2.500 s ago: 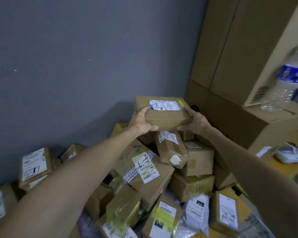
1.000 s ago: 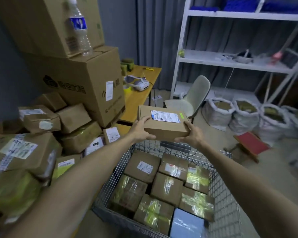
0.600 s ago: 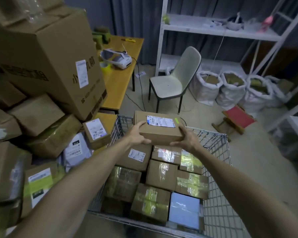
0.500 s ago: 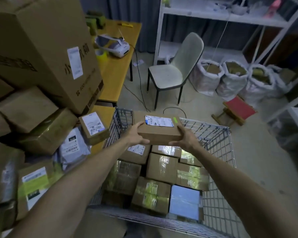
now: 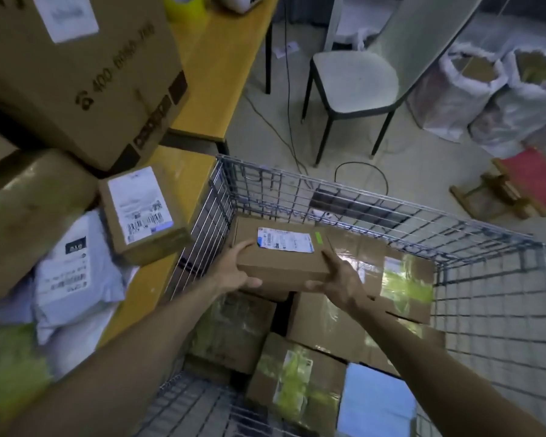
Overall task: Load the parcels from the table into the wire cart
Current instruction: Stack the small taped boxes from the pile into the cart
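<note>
Parcel [image 5: 284,257] — tight in left hand [image 5: 234,274] and right hand [image 5: 339,280] — above taped boxes [image 5: 316,323] (wire cart [image 5: 391,216])

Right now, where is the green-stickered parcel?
Head view: left hand and right hand hold the parcel in the wire cart's far-left corner, over packed parcels.

I see a grey floor [image 5: 423,152], a white-seated chair [image 5: 353,80], filled white sacks [image 5: 464,89] right of it, and a red stool [image 5: 524,181].
</note>
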